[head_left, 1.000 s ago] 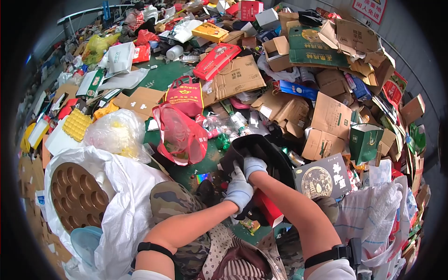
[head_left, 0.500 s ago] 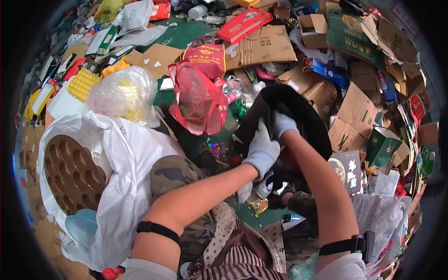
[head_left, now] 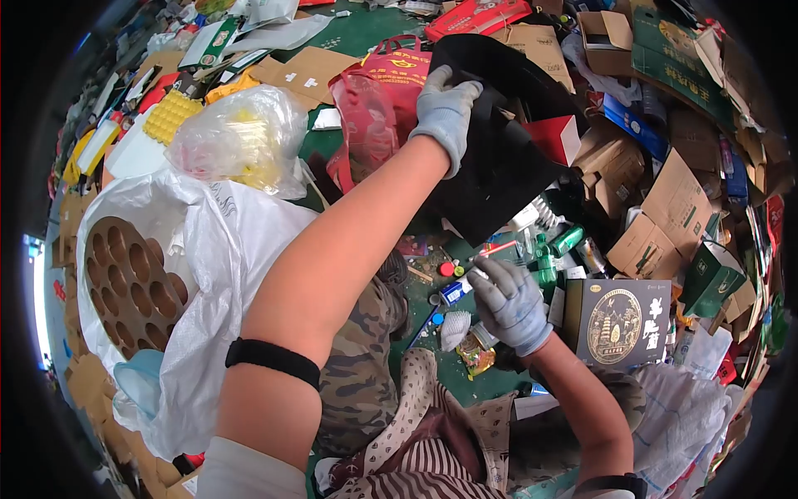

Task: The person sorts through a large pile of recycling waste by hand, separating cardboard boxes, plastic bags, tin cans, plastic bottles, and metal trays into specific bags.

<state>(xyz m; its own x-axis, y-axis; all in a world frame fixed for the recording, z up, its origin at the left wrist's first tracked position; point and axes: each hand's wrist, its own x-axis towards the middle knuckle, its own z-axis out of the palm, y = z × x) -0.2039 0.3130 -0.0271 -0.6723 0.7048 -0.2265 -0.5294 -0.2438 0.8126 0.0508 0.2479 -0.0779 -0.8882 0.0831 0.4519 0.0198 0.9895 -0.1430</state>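
Note:
My left hand (head_left: 447, 112), in a pale work glove, is stretched forward and closed on the edge of a large black bag (head_left: 499, 179). The bag is tilted, with its dark mouth turned partly to the right, and a red and white piece of card (head_left: 555, 137) shows at its side. Lower down, my gloved right hand (head_left: 509, 306) is off the bag, fingers loosely bent and apart with nothing in them. Beneath it on the green floor lie a blue small box (head_left: 455, 291), a red cap (head_left: 446, 269) and green bottles (head_left: 544, 264).
A white sack (head_left: 241, 249) with a brown molded tray (head_left: 133, 283) stands at my left. A red bag (head_left: 366, 125) is beyond the left hand. At my right are a dark printed box (head_left: 617, 323) and opened cardboard boxes (head_left: 661, 220). Mixed waste lies all around.
My right hand has come off the black bag and drawn back toward me. My left hand has moved forward with the bag, uncovering bottles and small items on the floor.

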